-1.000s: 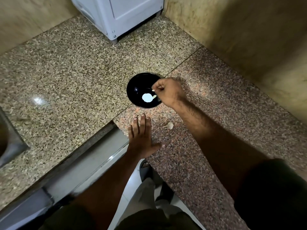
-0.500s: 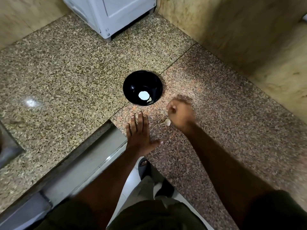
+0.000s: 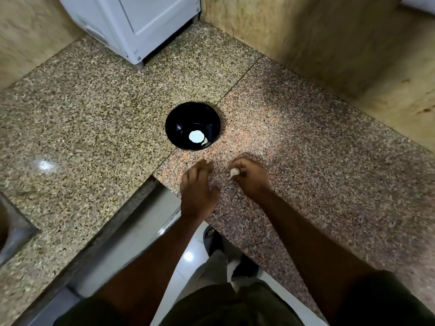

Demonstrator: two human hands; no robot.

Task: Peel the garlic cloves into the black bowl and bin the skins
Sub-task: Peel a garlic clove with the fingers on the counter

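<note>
From the head camera, your right hand (image 3: 253,176) pinches an unpeeled garlic clove (image 3: 233,172) just above the granite counter (image 3: 306,147). Your left hand (image 3: 197,184) hovers beside it, fingers relaxed. The black bowl (image 3: 179,123) sits just beyond, one peeled clove (image 3: 205,142) inside.

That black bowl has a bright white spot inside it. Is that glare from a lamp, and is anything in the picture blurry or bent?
Head view: the white spot in the black bowl looks like a reflected lamp; similar glare marks the counter; the left hand is slightly smeared, and the right hand holding the garlic clove is sharper; the wide lens bends the counter edges.
</note>
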